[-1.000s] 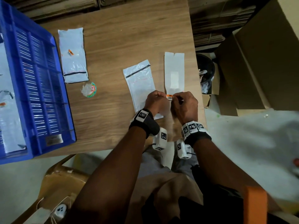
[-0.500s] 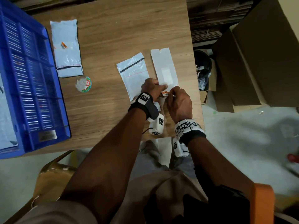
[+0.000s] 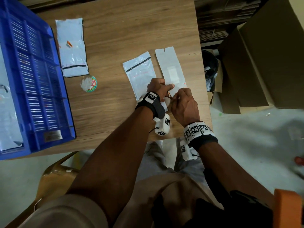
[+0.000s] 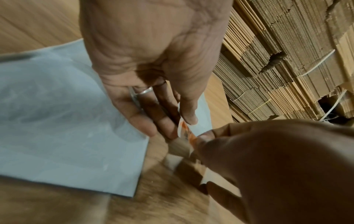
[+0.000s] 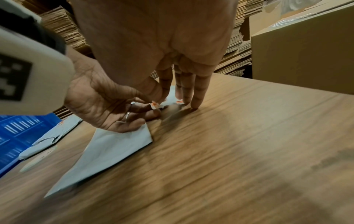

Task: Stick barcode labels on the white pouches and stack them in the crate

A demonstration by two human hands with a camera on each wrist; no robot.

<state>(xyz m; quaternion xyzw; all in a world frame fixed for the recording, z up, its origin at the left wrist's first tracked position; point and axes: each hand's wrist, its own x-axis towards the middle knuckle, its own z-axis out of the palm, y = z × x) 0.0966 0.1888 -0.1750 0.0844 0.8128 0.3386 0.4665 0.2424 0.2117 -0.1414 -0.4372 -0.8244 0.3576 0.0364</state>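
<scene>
The crate (image 3: 41, 89) sits on the worktop's (image 3: 131, 27) left edge, one pouch (image 3: 72, 46) just right of it. Further right, a second pouch (image 3: 139, 71) lies beside the label sheet (image 3: 169, 66). Cardboard boxes (image 3: 263, 63) stand right of the worktop.

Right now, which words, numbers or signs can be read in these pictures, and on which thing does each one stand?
None reads as text.
Round sticker on the table: red lettering, too blurred.
Label pinched between the left hand and the right hand: orange print, unreadable.
Plate on the blue crate: too small.
Wrist bands: only black-and-white square code patterns.
</scene>
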